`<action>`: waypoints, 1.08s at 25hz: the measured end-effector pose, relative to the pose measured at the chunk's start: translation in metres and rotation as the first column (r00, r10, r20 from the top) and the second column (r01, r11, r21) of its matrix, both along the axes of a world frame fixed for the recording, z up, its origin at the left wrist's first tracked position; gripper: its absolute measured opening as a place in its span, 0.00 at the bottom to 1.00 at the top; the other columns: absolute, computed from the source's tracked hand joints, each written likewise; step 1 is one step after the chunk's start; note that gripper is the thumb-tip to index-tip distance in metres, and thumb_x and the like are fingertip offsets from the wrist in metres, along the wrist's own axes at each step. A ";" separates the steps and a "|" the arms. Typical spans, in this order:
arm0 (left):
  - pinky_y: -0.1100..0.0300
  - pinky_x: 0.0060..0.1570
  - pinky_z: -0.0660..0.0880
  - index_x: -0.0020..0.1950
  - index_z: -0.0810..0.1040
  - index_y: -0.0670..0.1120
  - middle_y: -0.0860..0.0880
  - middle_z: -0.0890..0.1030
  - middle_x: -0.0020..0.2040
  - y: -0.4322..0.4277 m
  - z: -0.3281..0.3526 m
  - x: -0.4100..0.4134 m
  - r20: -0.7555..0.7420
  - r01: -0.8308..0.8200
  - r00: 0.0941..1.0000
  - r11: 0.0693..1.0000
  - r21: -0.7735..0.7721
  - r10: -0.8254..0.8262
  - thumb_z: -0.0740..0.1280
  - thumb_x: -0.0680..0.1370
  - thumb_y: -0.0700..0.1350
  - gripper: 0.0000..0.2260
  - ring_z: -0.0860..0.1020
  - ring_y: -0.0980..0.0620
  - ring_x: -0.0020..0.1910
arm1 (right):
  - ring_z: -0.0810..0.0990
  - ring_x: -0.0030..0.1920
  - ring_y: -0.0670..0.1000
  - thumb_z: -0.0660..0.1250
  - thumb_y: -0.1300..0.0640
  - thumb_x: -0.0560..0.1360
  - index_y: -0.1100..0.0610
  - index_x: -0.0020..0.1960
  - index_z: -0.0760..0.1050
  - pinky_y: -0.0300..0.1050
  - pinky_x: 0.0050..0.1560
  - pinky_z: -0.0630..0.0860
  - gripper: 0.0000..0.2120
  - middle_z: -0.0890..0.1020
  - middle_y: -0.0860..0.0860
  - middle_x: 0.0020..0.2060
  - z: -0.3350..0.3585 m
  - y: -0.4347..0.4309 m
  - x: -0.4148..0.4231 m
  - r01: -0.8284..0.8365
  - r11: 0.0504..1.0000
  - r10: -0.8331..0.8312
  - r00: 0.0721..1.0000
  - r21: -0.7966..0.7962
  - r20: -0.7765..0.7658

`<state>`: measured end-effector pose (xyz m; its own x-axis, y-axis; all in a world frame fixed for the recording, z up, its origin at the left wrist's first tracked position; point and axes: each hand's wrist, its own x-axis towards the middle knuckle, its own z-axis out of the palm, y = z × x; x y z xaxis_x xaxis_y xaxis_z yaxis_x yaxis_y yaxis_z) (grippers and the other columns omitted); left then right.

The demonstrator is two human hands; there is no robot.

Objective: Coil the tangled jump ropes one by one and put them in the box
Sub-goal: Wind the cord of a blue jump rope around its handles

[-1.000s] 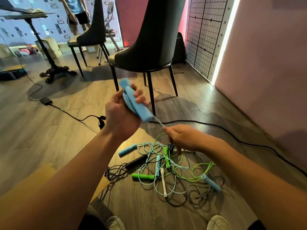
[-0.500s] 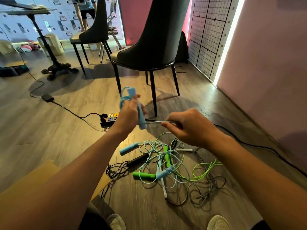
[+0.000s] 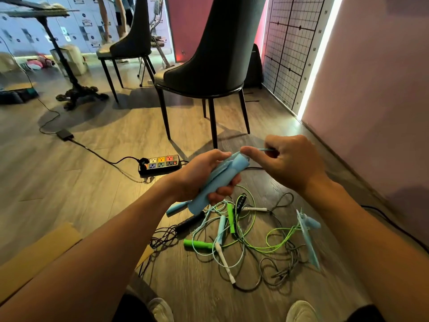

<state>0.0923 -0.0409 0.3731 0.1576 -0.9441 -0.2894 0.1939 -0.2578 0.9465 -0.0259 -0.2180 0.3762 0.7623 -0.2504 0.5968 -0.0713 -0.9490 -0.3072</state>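
Spanning both hands (image 3: 202, 175) (image 3: 294, 163), blue rope (image 3: 220, 178)

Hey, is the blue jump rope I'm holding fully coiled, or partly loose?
Partly loose. Loops lie against the blue handle in the left hand, but the right hand pinches a free strand.

A vertical light strip (image 3: 321, 54) beside the pink wall (image 3: 376, 89) is the brightest source, flaring white and spilling glare onto the wooden floor (image 3: 282, 126) at its foot. Elsewhere the light is moderate. The near chair (image 3: 209, 54) casts soft shadows beneath it. A light-blue jump-rope handle (image 3: 312, 223) is motion-smeared (its cord too). Straight lines bow toward the edges.
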 end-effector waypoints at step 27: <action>0.60 0.45 0.78 0.56 0.76 0.43 0.47 0.77 0.44 -0.001 -0.011 0.028 0.765 -0.345 0.587 0.937 -0.060 0.265 0.51 0.85 0.55 0.20 0.76 0.52 0.41 | 0.67 0.26 0.42 0.62 0.41 0.79 0.52 0.41 0.76 0.39 0.32 0.61 0.17 0.69 0.40 0.28 -0.017 0.009 0.010 -0.241 0.970 0.234 0.957 -0.023 -0.170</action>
<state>0.1205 -0.0416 0.3623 0.6304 -0.7762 -0.0083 -0.4908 -0.4068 0.7705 -0.0159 -0.2091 0.3587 0.8854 -0.0270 0.4640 0.1118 -0.9566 -0.2691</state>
